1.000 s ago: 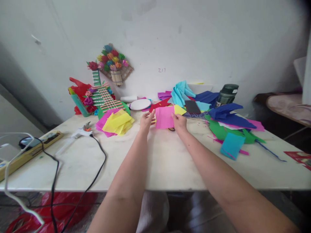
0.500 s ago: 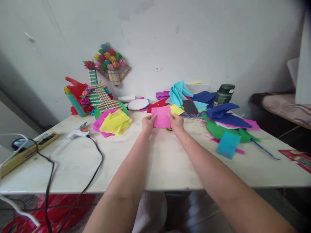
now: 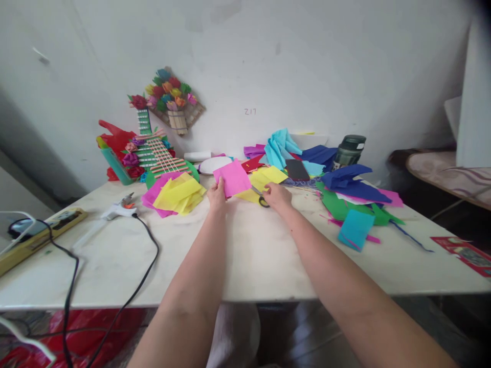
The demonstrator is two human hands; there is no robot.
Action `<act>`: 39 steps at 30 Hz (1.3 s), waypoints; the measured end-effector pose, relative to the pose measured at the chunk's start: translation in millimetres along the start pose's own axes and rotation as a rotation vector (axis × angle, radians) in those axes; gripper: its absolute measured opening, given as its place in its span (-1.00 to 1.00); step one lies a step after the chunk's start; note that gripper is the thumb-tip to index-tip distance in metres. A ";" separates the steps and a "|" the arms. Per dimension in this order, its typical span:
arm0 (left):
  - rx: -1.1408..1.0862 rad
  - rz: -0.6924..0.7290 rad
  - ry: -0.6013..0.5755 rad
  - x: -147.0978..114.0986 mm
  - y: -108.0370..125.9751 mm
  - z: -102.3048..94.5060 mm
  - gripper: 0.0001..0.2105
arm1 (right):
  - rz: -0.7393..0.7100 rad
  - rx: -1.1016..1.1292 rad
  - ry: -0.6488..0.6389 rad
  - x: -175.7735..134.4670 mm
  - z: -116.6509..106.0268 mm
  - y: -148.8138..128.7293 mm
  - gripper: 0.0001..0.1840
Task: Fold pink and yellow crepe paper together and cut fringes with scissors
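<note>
Raised and tilted, a pink paper square (image 3: 232, 178) is pinched at its lower left edge between the thumb and fingers of my left hand (image 3: 217, 195). My right hand (image 3: 278, 197) is closed at a pair of scissors (image 3: 263, 201), its fingers by the handles. One dark handle loop shows; the other is hidden by the fingers. The blades point left over yellow paper (image 3: 266, 176), which lies partly behind the pink square.
Left are a stack of yellow sheets (image 3: 180, 194), a glue gun (image 3: 118, 210) with a black cord, a power strip (image 3: 46, 237) and a guitar-shaped craft (image 3: 163, 158). Right are a phone (image 3: 296, 169), blue paper (image 3: 355, 225), green paper (image 3: 333, 202) and a dark bottle (image 3: 350, 151).
My left hand has moved left with the pink square, now tilted. My right hand has let go of the square and closed at the scissors. More yellow paper shows.
</note>
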State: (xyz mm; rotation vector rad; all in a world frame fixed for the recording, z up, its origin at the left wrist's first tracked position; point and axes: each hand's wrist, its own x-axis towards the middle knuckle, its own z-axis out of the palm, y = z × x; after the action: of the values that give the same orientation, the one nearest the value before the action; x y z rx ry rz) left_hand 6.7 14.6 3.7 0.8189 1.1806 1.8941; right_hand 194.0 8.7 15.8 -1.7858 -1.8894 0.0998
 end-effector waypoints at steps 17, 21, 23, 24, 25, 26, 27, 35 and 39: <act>-0.099 -0.084 -0.010 -7.4 -0.1 4.7 -0.74 | -0.050 -0.356 -0.116 -5.8 -6.2 -13.1 -0.72; -0.107 -0.094 0.002 -10.8 3.7 6.4 -0.78 | -0.080 -0.296 -0.135 -4.4 -6.6 -10.9 -0.69; -0.108 -0.102 0.008 -12.3 5.7 6.9 -0.80 | -0.055 -0.246 -0.092 -4.2 -7.8 -10.0 -0.69; -0.108 -0.107 0.012 -12.9 6.4 7.0 -0.80 | -0.038 -0.223 -0.045 -4.1 -9.0 -9.3 -0.69; -0.108 -0.110 0.015 -13.3 6.9 7.1 -0.80 | -0.017 -0.204 0.014 -4.0 -10.4 -8.1 -0.69; -0.110 -0.112 0.018 -13.4 7.0 7.1 -0.79 | 0.009 -0.187 0.073 -3.7 -12.2 -6.3 -0.69; -0.114 -0.112 0.018 -13.3 6.7 7.0 -0.79 | 0.041 -0.175 0.118 -3.2 -14.1 -3.7 -0.69; -0.233 -0.043 -0.108 -6.0 -5.0 5.7 -0.75 | 0.296 -0.175 0.023 8.7 -20.9 28.4 -0.67; -0.242 -0.042 -0.146 -7.0 -6.0 6.0 -0.73 | 0.258 -0.250 0.030 9.3 -20.0 28.9 -0.67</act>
State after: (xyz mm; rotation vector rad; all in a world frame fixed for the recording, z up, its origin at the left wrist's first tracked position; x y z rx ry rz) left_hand 16.8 13.1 -0.5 0.7779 0.8546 1.8647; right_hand 228.8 15.0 24.3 -2.1813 -1.7022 -0.0738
